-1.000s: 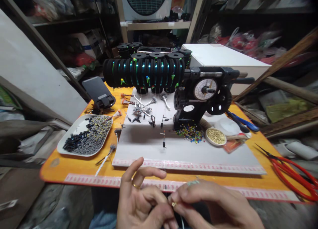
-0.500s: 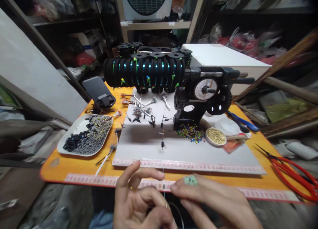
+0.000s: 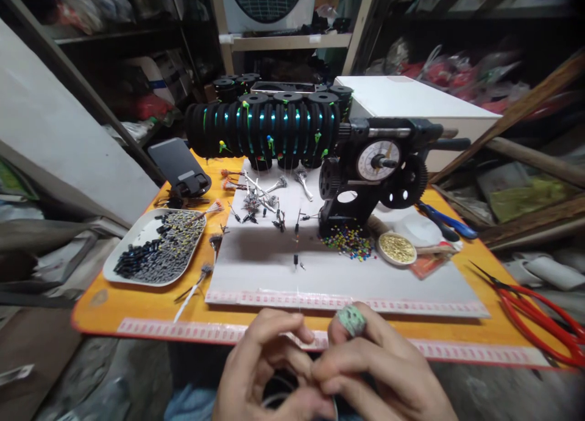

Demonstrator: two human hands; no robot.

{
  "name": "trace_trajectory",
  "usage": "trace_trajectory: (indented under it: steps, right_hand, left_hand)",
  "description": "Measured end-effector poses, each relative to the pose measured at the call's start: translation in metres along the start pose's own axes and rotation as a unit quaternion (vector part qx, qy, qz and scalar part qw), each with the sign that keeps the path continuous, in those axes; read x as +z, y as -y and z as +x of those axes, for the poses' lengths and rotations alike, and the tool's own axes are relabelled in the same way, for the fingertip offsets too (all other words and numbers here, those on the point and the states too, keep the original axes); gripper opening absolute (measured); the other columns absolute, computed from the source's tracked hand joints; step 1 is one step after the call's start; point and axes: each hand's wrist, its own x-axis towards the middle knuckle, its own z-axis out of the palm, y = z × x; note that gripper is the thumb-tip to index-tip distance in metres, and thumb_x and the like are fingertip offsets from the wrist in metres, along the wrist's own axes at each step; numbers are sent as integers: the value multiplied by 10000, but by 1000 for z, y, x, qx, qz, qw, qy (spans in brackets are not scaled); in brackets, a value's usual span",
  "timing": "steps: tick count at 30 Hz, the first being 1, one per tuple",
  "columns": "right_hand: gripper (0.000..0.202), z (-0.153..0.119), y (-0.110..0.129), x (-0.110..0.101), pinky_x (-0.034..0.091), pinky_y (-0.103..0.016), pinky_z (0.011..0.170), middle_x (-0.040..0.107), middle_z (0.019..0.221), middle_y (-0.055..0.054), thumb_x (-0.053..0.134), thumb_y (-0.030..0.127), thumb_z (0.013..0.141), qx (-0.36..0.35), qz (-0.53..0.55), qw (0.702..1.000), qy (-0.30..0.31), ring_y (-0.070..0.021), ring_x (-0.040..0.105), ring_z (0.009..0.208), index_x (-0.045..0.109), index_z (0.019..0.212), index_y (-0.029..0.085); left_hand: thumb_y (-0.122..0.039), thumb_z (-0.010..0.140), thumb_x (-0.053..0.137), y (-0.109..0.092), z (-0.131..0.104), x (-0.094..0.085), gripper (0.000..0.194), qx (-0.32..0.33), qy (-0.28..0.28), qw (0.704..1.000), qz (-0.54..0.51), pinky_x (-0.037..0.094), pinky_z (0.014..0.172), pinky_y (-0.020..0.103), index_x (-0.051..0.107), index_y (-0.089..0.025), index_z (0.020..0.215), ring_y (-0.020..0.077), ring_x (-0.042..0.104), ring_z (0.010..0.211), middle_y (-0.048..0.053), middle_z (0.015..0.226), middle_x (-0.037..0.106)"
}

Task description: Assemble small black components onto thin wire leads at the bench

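My left hand [image 3: 269, 366] is at the bottom centre, below the table's front edge, its thumb and fingers curled toward my right hand. The fingertips of my right hand [image 3: 375, 363] are pinched together against those of the left; whatever lies between them is too small to make out. A green wrap [image 3: 351, 320] covers one right finger. A thin line runs from the white board [image 3: 256, 268] down to the hands. On that board, above the hands, lies a small black piece [image 3: 295, 260]. Pale line loops under the fingers.
A black winding machine [image 3: 365, 165] with a dial and spools stands at the back. At left is a white tray [image 3: 107, 272] of small grey and black parts. Coloured beads [image 3: 350, 243], a dish of gold pieces [image 3: 397, 249] and red-handled scissors [image 3: 530, 317] are at right.
My two hands have come together, and the right fingers have moved left and down onto the left fingertips. The small dark piece on the line between them no longer shows.
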Motion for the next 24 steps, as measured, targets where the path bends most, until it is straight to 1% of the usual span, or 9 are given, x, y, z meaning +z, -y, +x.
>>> trace_trajectory:
  steps: [2, 5, 7, 9, 11, 13, 16, 19, 24]
  right_hand:
    - [157, -1, -2, 2, 524, -205, 652, 602, 778, -7, 676, 114, 881, -12, -10, 1000, -19, -137, 629, 720, 745, 863, 255]
    - [151, -2, -4, 5, 524, -210, 642, 602, 753, -3, 689, 130, 876, -11, -8, 999, -35, -139, 628, 696, 749, 862, 267]
    - [194, -4, -6, 9, 549, -221, 716, 642, 801, -5, 679, 119, 876, -2, 7, 999, -49, -146, 655, 753, 749, 921, 294]
    - [322, -6, -8, 13, 572, -234, 773, 680, 877, -4, 658, 115, 890, 28, 48, 997, -61, -150, 688, 803, 702, 1118, 339]
    - [429, -9, -10, 18, 593, -228, 750, 701, 951, -5, 659, 131, 897, 61, 96, 992, -62, -148, 716, 807, 616, 1255, 364]
    - [405, -10, -11, 21, 595, -202, 679, 709, 959, 1, 722, 164, 859, 65, 102, 990, -68, -140, 722, 759, 624, 1206, 348]
    - [329, -9, -11, 23, 584, -202, 671, 721, 869, 14, 799, 184, 784, 7, 12, 995, -98, -145, 705, 726, 667, 1063, 299]
    - [282, -7, -11, 23, 575, -218, 692, 723, 828, 6, 718, 82, 813, -48, -53, 990, -119, -154, 700, 754, 663, 1020, 266]
    - [322, -7, -15, 24, 572, -229, 686, 690, 878, -31, 644, -8, 824, -68, -34, 991, -106, -150, 683, 769, 686, 1017, 247]
  left_hand:
    - [-102, 787, 788, 2, 6, -9, 264, 48, 50, 992, 103, 578, 694, 182, 760, -260, 997, 129, 707, 740, 22, 868, 710]
    - [2, 784, 716, 1, 12, -16, 247, 92, 77, 973, 195, 566, 705, 186, 768, -226, 863, 136, 706, 740, 22, 800, 723]
    - [-7, 793, 711, 1, 11, -15, 236, 80, 62, 977, 187, 563, 669, 187, 764, -229, 851, 133, 701, 703, 15, 794, 723]
    - [-33, 797, 723, 2, 9, -12, 205, 58, 33, 985, 157, 558, 650, 191, 756, -234, 816, 130, 689, 678, -1, 758, 708]
    - [-49, 813, 712, 3, 8, -8, 189, 45, 2, 990, 134, 548, 625, 187, 744, -233, 787, 125, 673, 653, -11, 732, 690]
    - [-55, 826, 698, 4, 6, -5, 186, 52, -20, 987, 151, 539, 620, 180, 744, -232, 790, 122, 670, 651, -10, 742, 686]
    - [-68, 827, 715, 7, 3, -3, 170, 103, -47, 967, 229, 538, 673, 177, 745, -235, 831, 120, 682, 693, -5, 791, 704]
    - [-103, 872, 691, 13, -3, 1, 129, 160, -62, 945, 279, 540, 702, 184, 724, -228, 878, 124, 693, 714, 9, 808, 715]
    - [-46, 850, 671, 23, -6, 5, 221, 187, -107, 945, 247, 582, 697, 225, 631, -244, 939, 156, 726, 750, 10, 835, 741]
